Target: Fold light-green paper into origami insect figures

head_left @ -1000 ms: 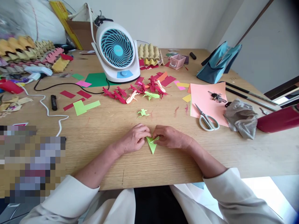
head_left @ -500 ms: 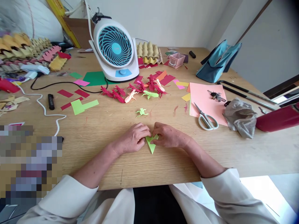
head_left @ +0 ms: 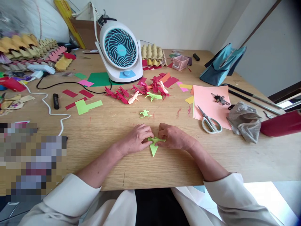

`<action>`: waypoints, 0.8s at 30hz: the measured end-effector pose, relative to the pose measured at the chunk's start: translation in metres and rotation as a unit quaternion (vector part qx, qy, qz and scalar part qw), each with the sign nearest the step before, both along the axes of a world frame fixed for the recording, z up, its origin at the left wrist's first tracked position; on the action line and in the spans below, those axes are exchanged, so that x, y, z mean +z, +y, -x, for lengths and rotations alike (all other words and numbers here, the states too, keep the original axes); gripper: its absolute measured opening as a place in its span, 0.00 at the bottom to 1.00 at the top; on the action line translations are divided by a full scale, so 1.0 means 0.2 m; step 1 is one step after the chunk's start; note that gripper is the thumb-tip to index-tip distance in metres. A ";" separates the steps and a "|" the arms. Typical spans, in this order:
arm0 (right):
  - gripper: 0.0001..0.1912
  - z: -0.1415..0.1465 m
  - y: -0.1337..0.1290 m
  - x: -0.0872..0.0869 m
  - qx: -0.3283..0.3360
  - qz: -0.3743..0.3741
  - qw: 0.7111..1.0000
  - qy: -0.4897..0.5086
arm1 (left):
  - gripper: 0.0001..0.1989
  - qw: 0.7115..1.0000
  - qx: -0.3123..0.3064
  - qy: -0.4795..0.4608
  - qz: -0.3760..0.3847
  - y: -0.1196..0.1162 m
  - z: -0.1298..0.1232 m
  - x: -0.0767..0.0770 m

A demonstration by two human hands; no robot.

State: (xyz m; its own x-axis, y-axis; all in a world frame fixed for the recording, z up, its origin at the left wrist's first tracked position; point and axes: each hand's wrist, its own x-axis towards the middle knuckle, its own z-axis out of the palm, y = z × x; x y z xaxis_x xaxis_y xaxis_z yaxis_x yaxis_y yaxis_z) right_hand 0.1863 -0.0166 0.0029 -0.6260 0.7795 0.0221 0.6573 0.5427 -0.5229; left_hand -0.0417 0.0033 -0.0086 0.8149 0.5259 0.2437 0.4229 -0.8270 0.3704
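Note:
A light green folded paper [head_left: 154, 149] lies on the wooden table in front of me, its point toward me. My left hand [head_left: 140, 138] pinches its left side near the upper edge. On the opposite side my right hand [head_left: 173, 137] grips the upper right corner between thumb and bent fingers. The fingers cover part of the upper folds. Just beyond my hands stands a small light green origami frog [head_left: 145, 113]. Farther back sit several red origami figures [head_left: 122, 94], a pale peach one [head_left: 134, 97] and another light green one [head_left: 154, 96].
Scissors [head_left: 210, 122] and keys [head_left: 221, 99] lie on pink paper [head_left: 198, 94] to the right, beside a crumpled grey cloth [head_left: 244, 122] and a red cylinder [head_left: 282, 124]. A white fan [head_left: 122, 51] stands behind the figures. A black marker [head_left: 55, 101] and white cable [head_left: 48, 106] are at left.
My right hand has shifted slightly right, drawing the paper's upper right corner outward, so the top edge looks wider. The camera view has shifted a little, moving the whole scene rightward.

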 end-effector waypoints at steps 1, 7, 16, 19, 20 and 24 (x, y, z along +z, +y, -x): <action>0.16 -0.01 0.00 0.00 0.001 0.001 1.000 0.002 | 0.04 1.000 0.001 -0.002 0.002 0.00 0.00 0.00; 0.09 -0.01 -0.01 0.01 0.009 0.023 0.999 0.035 | 0.03 1.000 -0.002 -0.006 0.005 0.00 0.00 -0.01; 0.07 0.00 -0.02 -0.01 0.024 0.000 0.999 0.026 | 0.05 1.000 -0.005 -0.013 0.004 -0.02 -0.01 -0.02; 0.06 -0.01 -0.02 0.00 0.020 0.009 0.999 0.024 | 0.05 1.000 0.006 -0.014 0.017 -0.01 0.00 -0.01; 0.06 -0.01 -0.02 0.00 0.018 0.010 0.999 0.026 | 0.05 1.000 0.011 -0.013 0.022 -0.01 0.01 -0.01; 0.07 0.01 -0.03 0.01 -0.004 0.003 0.999 0.033 | 0.04 0.999 0.023 -0.019 0.039 0.01 0.03 -0.01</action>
State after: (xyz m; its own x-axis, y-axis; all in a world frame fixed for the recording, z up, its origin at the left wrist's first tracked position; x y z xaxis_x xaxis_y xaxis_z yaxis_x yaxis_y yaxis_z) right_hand 0.1844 -0.0227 0.0044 -0.6167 0.7849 0.0594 0.6256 0.5345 -0.5683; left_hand -0.0473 0.0055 -0.0098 0.7800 0.5821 0.2296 0.4454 -0.7742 0.4498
